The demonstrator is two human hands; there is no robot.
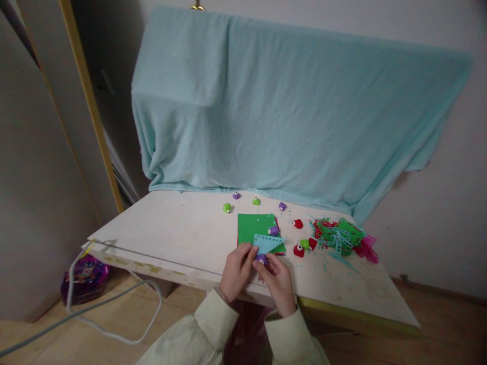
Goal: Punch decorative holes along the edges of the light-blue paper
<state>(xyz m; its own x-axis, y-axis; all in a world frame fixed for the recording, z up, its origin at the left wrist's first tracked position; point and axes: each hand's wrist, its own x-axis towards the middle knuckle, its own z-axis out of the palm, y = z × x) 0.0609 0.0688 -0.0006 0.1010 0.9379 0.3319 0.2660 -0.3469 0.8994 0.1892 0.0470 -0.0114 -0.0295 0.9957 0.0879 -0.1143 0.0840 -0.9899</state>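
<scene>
My left hand [236, 271] and my right hand [277, 281] meet at the near edge of a white table [171, 233]. Both are closed together on a small purple craft punch [262, 259] with a light blue paper sheet [267, 244] slotted into it. The blue sheet has a row of punched holes along its far edge. Behind it lies a green foam sheet [253, 227] on top of a red one, with another purple punch [274, 230] resting on it.
Small punches lie scattered on the table: green [227, 207], purple [282, 206], red [299, 250]. A heap of punched green, red and blue strips [338, 235] sits at the right. A light blue cloth [289, 111] hangs behind. A grey cable [114, 304] and a purple bag [85, 276] lie on the floor at left.
</scene>
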